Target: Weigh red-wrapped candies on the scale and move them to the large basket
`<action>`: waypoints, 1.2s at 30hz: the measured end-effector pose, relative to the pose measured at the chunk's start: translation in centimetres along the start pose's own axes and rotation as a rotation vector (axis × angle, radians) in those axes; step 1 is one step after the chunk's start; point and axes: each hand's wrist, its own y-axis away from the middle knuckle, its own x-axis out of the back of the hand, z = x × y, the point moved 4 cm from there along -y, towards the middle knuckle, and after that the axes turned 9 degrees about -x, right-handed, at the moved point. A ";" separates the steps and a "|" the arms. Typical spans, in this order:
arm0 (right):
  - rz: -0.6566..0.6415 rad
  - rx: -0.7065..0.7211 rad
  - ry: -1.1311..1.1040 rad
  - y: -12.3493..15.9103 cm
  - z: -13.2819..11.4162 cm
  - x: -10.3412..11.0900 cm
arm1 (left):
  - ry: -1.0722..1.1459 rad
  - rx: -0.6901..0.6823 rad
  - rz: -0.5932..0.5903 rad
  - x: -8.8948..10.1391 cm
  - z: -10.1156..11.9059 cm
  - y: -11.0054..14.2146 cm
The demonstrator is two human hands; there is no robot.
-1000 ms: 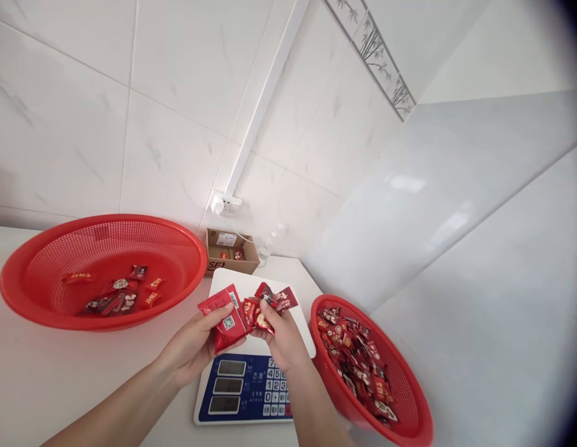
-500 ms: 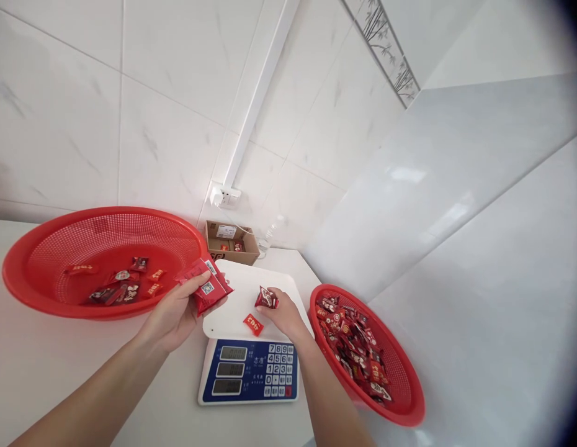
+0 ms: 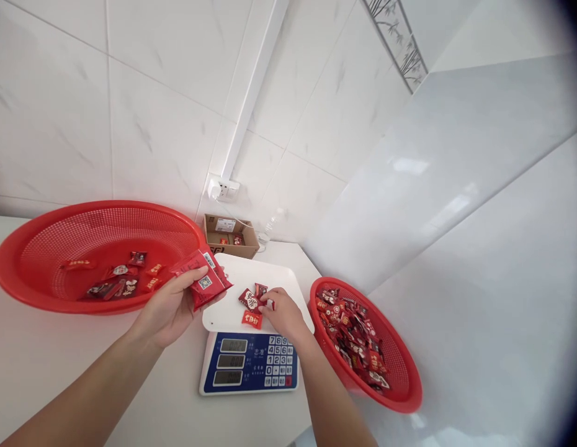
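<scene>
My left hand (image 3: 170, 307) is closed around red flat packets (image 3: 205, 285) with a printed QR code, held beside the left edge of the scale's white pan (image 3: 228, 320). Over the pan, my right hand (image 3: 285, 313) has its thumb and fingers pinched on a small wrapped candy, mostly hidden by the fingers. Near those fingertips lie a dark red wrapped candy (image 3: 249, 300), a smaller red candy (image 3: 260, 289) and an orange-red candy (image 3: 252, 320). The digital scale (image 3: 260, 363) has a blue panel with keys and three displays.
A red perforated basket (image 3: 97, 208) with several candies stands at the left. Another red basket (image 3: 404, 388), at the right, is heaped with candies. Behind the scale are a cardboard box (image 3: 230, 248), a clear bottle (image 3: 272, 226) and a wall socket (image 3: 226, 189) with a cable.
The dark red candy that my right hand held now lies on the pan, with another small red one behind it. My left hand keeps its packets. The top display reading has changed.
</scene>
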 end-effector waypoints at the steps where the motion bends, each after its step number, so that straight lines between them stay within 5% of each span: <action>1: -0.004 0.006 0.011 0.0 -0.1 -0.2 | -0.003 0.002 -0.004 0.0 0.0 0.0; 12: 0.119 0.016 0.042 0.3 -0.3 1.4 | -0.026 -0.021 -0.031 0.0 0.1 0.0; 14: 0.174 0.032 -0.132 1.2 -0.2 2.0 | -0.010 -0.062 -0.044 0.0 0.4 -0.1; 20: 0.358 -0.132 -1.128 5.8 1.9 2.6 | 0.015 -0.163 -0.070 -0.1 2.0 0.2; 26: 0.368 -0.302 -1.262 9.3 3.9 1.9 | -0.077 -0.232 -0.059 -0.6 2.8 1.3; 31: 0.234 -0.253 -1.182 10.6 3.6 1.0 | -0.141 -0.196 -0.129 -0.7 1.3 1.9; 36: -0.152 0.029 -1.046 11.9 -0.4 -1.1 | -0.336 0.052 -0.529 -1.3 -2.8 3.3</action>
